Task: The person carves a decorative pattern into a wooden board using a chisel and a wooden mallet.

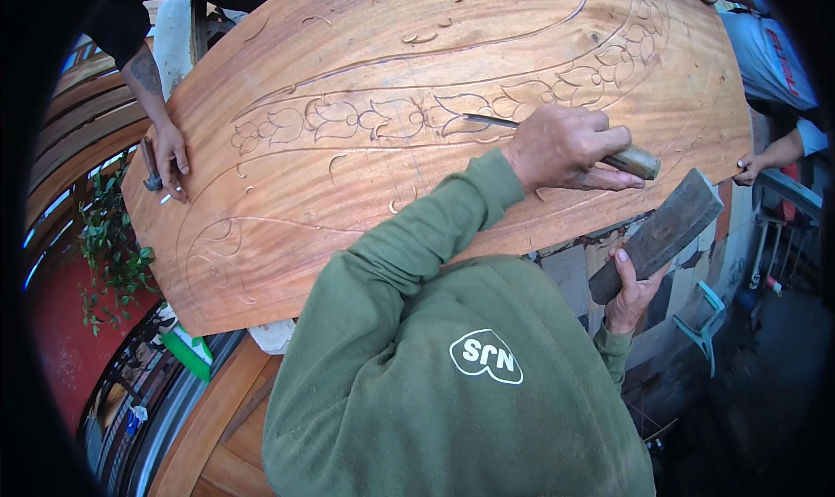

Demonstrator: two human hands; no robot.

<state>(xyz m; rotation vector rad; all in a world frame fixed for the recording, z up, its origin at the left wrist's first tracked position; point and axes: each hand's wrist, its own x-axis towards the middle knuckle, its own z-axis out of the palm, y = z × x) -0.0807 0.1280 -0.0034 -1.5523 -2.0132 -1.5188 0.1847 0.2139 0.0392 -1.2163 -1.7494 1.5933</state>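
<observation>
A large reddish wooden panel [365,193] with carved floral outlines and long curved grooves spans the view. My left hand [565,149] is closed on a chisel [639,162], its thin dark blade angled leftward over the central band of flowers and its handle end sticking out to the right. Below it, by the panel's near edge, my right hand [635,293] grips a dark rectangular wooden mallet [661,227], held tilted up toward the upper right. Small curled shavings lie on the panel, and my green left sleeve covers part of it.
A co-worker's hand [170,158] is at the left edge beside a hammer-like tool [150,162]. Other people's hands [748,168] are on the right edge. A leafy plant [117,262], green broom [187,353], slatted wood [78,140] and light-teal plastic object [700,332] surround the panel.
</observation>
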